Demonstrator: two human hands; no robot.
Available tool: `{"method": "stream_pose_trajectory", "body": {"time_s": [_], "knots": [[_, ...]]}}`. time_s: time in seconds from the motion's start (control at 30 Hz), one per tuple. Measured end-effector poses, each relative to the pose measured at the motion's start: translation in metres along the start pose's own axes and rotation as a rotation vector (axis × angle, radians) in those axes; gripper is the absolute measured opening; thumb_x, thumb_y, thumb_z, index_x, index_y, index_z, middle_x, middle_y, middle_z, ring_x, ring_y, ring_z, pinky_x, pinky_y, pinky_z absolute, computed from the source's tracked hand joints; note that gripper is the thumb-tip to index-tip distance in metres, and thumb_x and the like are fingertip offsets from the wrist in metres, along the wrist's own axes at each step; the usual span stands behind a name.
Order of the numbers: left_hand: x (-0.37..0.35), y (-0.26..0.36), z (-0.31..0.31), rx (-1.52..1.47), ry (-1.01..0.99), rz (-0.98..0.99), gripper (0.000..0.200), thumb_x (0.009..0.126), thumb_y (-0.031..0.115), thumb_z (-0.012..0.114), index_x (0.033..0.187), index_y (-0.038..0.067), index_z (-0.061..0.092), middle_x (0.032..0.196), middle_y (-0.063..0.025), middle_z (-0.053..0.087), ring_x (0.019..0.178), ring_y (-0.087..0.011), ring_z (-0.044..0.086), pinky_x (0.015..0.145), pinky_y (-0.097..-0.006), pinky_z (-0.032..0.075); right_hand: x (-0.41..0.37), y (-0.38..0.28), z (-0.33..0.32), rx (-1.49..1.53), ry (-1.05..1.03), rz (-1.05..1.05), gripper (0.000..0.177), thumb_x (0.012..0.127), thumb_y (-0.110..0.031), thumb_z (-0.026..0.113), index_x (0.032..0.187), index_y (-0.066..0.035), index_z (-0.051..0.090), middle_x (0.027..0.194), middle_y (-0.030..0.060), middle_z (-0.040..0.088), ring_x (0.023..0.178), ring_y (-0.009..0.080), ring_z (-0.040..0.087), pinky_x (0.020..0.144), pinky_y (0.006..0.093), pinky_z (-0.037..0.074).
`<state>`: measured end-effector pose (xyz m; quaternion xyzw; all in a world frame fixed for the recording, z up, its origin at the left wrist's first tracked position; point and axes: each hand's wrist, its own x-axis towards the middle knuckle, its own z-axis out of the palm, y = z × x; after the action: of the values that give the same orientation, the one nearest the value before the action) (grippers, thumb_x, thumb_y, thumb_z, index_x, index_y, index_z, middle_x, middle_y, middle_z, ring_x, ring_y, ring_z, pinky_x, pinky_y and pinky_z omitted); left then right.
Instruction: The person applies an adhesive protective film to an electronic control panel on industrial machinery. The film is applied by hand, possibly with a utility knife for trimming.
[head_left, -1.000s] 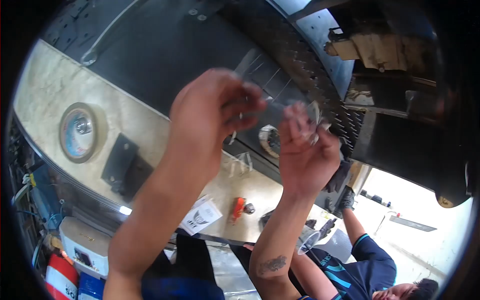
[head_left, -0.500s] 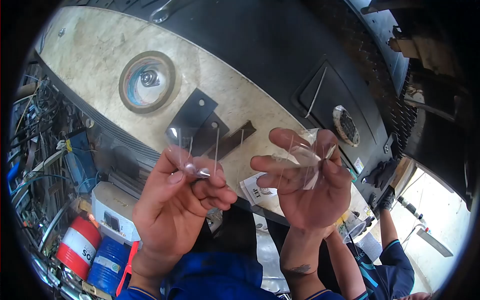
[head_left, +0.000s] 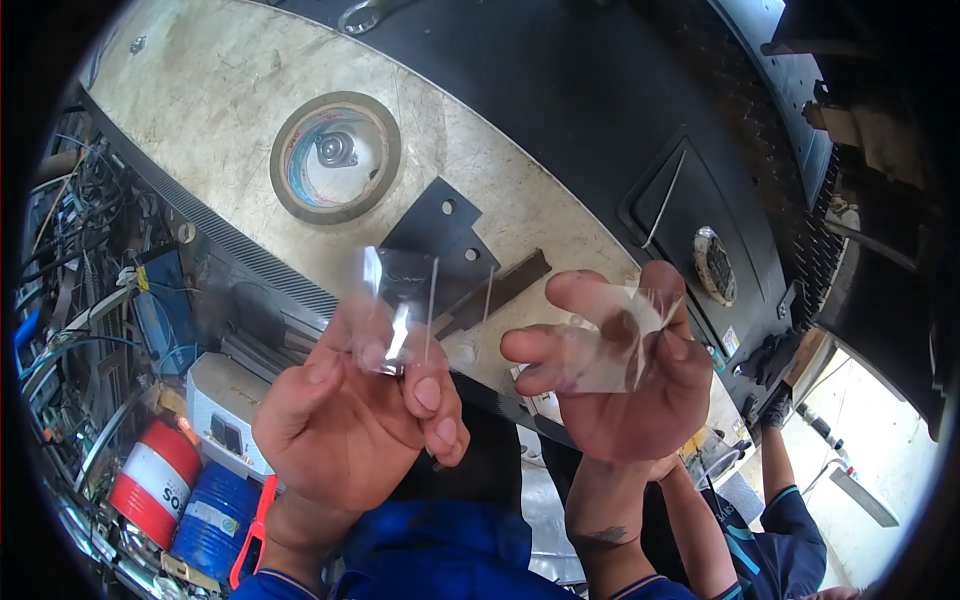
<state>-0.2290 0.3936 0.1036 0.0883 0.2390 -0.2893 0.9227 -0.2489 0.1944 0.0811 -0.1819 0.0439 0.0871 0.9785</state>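
Observation:
Clear plastic film [head_left: 398, 290] with shiny creases stands up from my left hand [head_left: 345, 430], over its index and curled fingers; the thumb is held off to the side. My right hand [head_left: 645, 400] pinches another crinkled piece of clear film [head_left: 600, 350] between thumb and index finger, with the other fingers spread behind it. Both hands are palm up, above the near edge of the worn, light-coloured tabletop [head_left: 210, 100]. Behind the left film lies a dark flat metal plate [head_left: 430, 225] with two holes, beside a dark narrow strip [head_left: 515, 285].
A tape roll [head_left: 285, 195] lies on the tabletop with a small metal part [head_left: 337, 149] inside its ring. A ring-ended wrench [head_left: 360, 18] lies on the dark surface beyond. Red [head_left: 155, 480] and blue [head_left: 215, 520] drums stand lower left. At right, another person's arm [head_left: 780, 460] reaches in.
My left thumb has come away from the film, and the left film is more upright. The film in my right hand is spread flatter. The view has shifted, moving the tabletop things rightward.

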Motion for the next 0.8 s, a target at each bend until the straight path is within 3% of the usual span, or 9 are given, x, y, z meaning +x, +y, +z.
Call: {"method": "stream_pose_trajectory", "body": {"time_s": [0.2,0.27,0.33,0.4,0.43,0.47,0.57,0.63,0.8], "knots": [[0.007,0.001,-0.015,0.115,-0.072,0.025,0.029,0.089,0.032,0.049,0.094,0.004,0.043,0.09,-0.0197,0.053,0.076,-0.0299,0.058,0.066,-0.0384,0.048,0.007,0.0,-0.008,0.034,-0.002,0.033,0.03,0.095,-0.021,0.038,0.122,-0.006,0.036,0.135,0.0383,0.031,0.115,0.065,0.037,0.087,0.0694,0.043],[0.005,-0.007,-0.02,0.318,-0.019,-0.014,0.034,0.09,0.035,0.053,0.093,0.002,0.043,0.09,-0.0186,0.053,0.079,-0.0276,0.056,0.066,-0.0354,0.048,0.008,0.0,-0.008,0.04,0.011,0.029,0.029,0.095,-0.021,0.039,0.121,-0.006,0.036,0.135,0.0384,0.031,0.115,0.0648,0.037,0.087,0.0693,0.043],[0.005,-0.02,-0.022,0.317,0.007,-0.038,0.038,0.089,0.033,0.058,0.104,-0.001,0.046,0.094,-0.0162,0.055,0.084,-0.0216,0.056,0.07,-0.0312,0.047,0.009,-0.001,-0.008,0.072,0.049,0.029,0.028,0.094,-0.02,0.04,0.118,-0.006,0.037,0.135,0.0384,0.032,0.114,0.0647,0.038,0.087,0.0698,0.043],[0.009,-0.033,-0.023,0.59,0.049,-0.105,0.044,0.089,0.026,0.06,0.119,-0.003,0.046,0.103,-0.0138,0.056,0.091,-0.0158,0.055,0.078,-0.0292,0.046,0.008,-0.002,-0.007,0.067,0.069,0.023,0.027,0.093,-0.019,0.041,0.117,-0.005,0.037,0.134,0.039,0.032,0.113,0.0648,0.039,0.086,0.07,0.044],[0.013,-0.038,-0.017,0.623,0.065,-0.118,0.05,0.088,0.015,0.061,0.129,-0.004,0.041,0.11,-0.0117,0.056,0.098,-0.0119,0.053,0.086,-0.0283,0.044,0.008,-0.002,-0.006,0.061,0.088,0.019,0.026,0.093,-0.019,0.041,0.115,-0.005,0.037,0.134,0.0396,0.032,0.112,0.0649,0.04,0.085,0.0702,0.044],[0.015,-0.043,-0.012,0.625,0.065,-0.122,0.05,0.088,0.015,0.061,0.129,-0.004,0.041,0.11,-0.0117,0.056,0.098,-0.0119,0.053,0.086,-0.0283,0.044,0.007,-0.003,-0.005,0.063,0.09,0.015,0.026,0.093,-0.019,0.041,0.115,-0.005,0.037,0.134,0.0396,0.032,0.112,0.0649,0.04,0.085,0.0702,0.044],[0.02,-0.056,-0.007,0.596,0.044,-0.042,0.05,0.086,0.007,0.061,0.129,-0.005,0.039,0.115,-0.013,0.053,0.103,-0.0137,0.052,0.091,-0.0295,0.043,0.004,-0.004,-0.002,0.067,0.126,0.002,0.027,0.092,-0.018,0.042,0.116,-0.005,0.038,0.133,0.0416,0.031,0.111,0.0651,0.041,0.084,0.0702,0.045],[0.025,-0.063,-0.009,0.586,-0.043,0.178,0.055,0.082,0.001,0.063,0.129,-0.004,0.035,0.12,-0.0168,0.05,0.105,-0.0169,0.052,0.092,-0.0312,0.043,0.003,-0.006,0.003,-0.01,0.209,0.016,0.012,0.091,-0.012,0.041,0.099,-0.004,0.037,0.127,0.0492,0.031,0.111,0.0642,0.041,0.084,0.0674,0.046],[0.028,-0.075,0.003,0.635,0.032,0.401,0.053,0.08,-0.005,0.063,0.124,-0.002,0.035,0.124,-0.0226,0.045,0.106,-0.0213,0.053,0.091,-0.0335,0.044,-0.002,-0.006,0.005,0.041,0.266,-0.006,0.014,0.09,-0.013,0.044,0.098,-0.004,0.038,0.125,0.0491,0.033,0.111,0.0635,0.043,0.083,0.066,0.047]]}}
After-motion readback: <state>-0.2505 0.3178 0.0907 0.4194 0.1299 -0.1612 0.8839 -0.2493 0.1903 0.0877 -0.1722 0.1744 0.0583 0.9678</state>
